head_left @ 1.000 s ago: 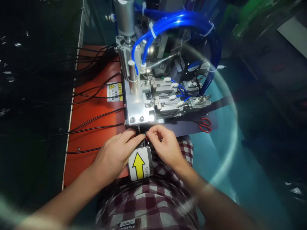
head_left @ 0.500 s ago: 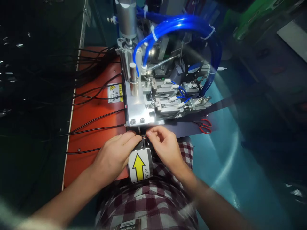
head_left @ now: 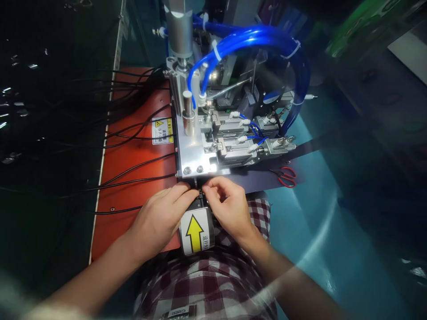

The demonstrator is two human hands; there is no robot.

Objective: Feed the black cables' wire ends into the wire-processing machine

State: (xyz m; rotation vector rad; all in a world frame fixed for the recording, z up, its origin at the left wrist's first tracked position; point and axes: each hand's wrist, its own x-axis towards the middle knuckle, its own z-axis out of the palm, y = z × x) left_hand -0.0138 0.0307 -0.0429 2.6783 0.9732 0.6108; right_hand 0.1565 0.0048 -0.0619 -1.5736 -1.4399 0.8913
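Both hands meet at a small black fixture (head_left: 199, 202) at the near edge of a metal machine (head_left: 188, 153). From the left, my left hand (head_left: 162, 213) reaches in with thumb and fingers pressed together at the fixture. My right hand (head_left: 230, 206) comes from the other side, its fingers curled and the thumb and index tips pinched close to the left thumb. Whatever lies between the fingertips is too small and too covered to name. Just below the hands sits a curved white label (head_left: 196, 231) with a yellow arrow.
Red-handled snips (head_left: 287, 176) lie on the dark surface to the right. Blue air hoses (head_left: 253, 33) arch over the machine. Black cables (head_left: 133, 182) cross the orange plate (head_left: 147, 162) on the left, near a warning sticker (head_left: 162, 130). A checked garment (head_left: 213, 284) fills the bottom.
The view has shifted slightly, so the machine and snips appear a little further right and lower. Both hands keep nearly the same pinched pose at the fixture.
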